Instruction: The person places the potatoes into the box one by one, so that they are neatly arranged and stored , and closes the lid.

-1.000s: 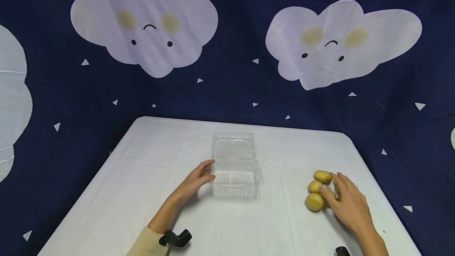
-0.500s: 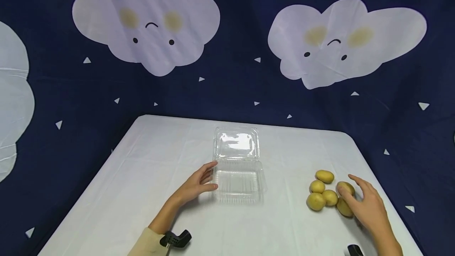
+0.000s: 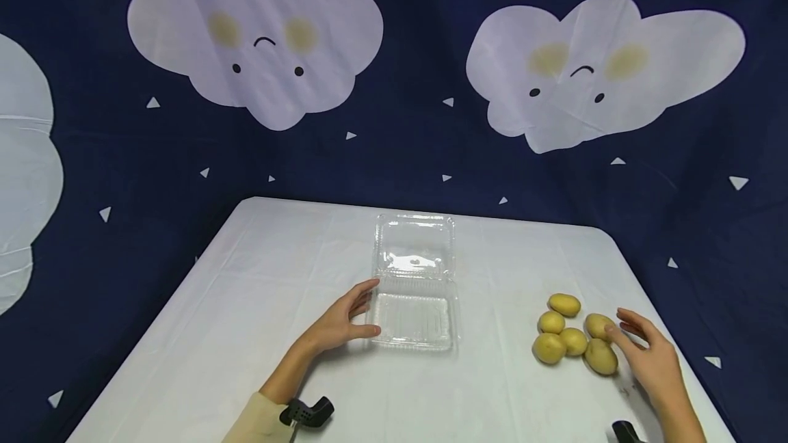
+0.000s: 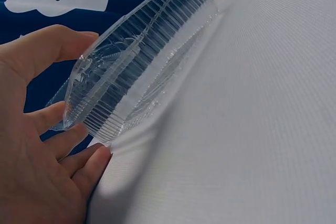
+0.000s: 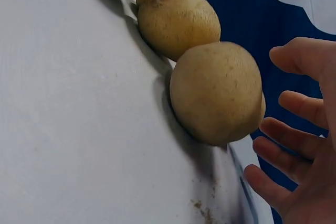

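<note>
Lying beside the potatoes (image 3: 574, 342): brown crumbs (image 5: 197, 204) (cloud-printed curtain (image 3: 412, 156) behind).

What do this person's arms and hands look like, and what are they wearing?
The left hand and right hand are both bare, without gloves. The left arm has a beige sleeve and a black, angular device at the wrist. No sleeve shows on the right forearm; part of another black device appears beside it. I see no cables.
</note>
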### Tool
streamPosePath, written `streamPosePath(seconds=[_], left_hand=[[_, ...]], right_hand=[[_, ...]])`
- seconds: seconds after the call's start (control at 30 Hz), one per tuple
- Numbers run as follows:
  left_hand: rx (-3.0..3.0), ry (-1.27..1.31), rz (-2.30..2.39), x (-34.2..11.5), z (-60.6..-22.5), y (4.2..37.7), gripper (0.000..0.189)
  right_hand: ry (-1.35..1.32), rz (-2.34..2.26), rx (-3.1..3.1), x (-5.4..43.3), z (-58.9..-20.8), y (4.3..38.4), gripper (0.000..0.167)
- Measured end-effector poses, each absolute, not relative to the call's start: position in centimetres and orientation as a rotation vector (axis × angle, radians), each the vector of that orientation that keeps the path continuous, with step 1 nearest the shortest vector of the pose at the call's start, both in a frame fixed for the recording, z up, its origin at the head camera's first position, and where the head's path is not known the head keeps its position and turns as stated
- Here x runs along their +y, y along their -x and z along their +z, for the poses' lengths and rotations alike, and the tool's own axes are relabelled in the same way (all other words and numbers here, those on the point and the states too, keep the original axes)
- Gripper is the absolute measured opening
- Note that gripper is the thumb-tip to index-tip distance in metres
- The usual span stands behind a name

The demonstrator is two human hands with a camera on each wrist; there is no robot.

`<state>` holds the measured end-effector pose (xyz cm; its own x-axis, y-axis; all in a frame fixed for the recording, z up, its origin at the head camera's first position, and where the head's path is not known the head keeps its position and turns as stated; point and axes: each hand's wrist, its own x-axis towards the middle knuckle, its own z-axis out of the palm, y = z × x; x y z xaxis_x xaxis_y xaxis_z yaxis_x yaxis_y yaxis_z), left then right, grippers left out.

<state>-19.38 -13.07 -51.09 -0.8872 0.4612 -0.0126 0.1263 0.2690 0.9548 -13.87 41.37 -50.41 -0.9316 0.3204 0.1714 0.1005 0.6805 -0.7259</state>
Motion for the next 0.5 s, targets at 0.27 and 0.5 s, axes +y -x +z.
streamPosePath(seconds=[0.27,0.5], left_hand=[[2.26,-0.547,1.631,-12.7,-49.2,18.5,0.091],[2.259,-0.532,1.623,-12.7,-48.3,18.2,0.09]], right_hand=[[0.318,1.099,-2.619,41.9,-51.3,13.8,0.06],[0.315,1.066,-2.669,41.8,-51.5,14.3,0.061]])
